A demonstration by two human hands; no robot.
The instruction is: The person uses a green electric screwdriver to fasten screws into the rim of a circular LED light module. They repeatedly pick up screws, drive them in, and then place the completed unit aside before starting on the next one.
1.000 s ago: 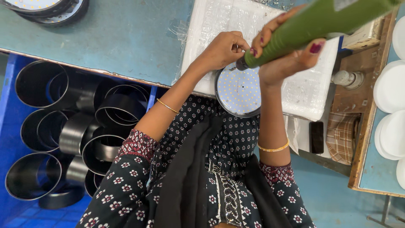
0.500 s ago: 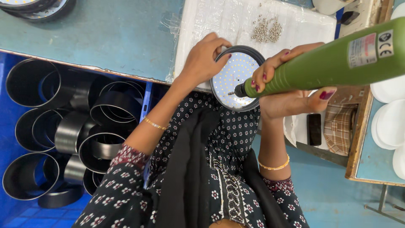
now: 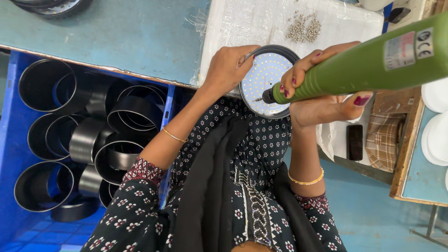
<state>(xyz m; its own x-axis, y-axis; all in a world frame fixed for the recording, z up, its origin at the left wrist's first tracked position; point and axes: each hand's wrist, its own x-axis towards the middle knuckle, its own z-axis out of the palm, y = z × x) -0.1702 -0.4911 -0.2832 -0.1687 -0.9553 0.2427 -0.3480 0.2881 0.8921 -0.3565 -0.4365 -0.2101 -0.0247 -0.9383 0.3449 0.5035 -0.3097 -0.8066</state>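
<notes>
My left hand (image 3: 228,67) grips the left rim of a round black lamp housing with a white dotted light board (image 3: 266,77), held at the table's near edge. My right hand (image 3: 322,100) holds a green electric screwdriver (image 3: 368,65), its tip resting on the board's lower part. A small heap of silver screws (image 3: 303,28) lies on the white plastic-wrapped pad (image 3: 242,23) just beyond the housing.
A blue crate (image 3: 9,116) at my left holds several black metal rings (image 3: 121,154). The teal table (image 3: 116,32) runs across the top. A dark phone (image 3: 354,142), checked cloth (image 3: 385,142) and white round covers (image 3: 436,130) sit on the right.
The lamp housing and both hands shifted slightly as the view moved down; the screwdriver tip now touches the board lower, and the screws show nearer the top.
</notes>
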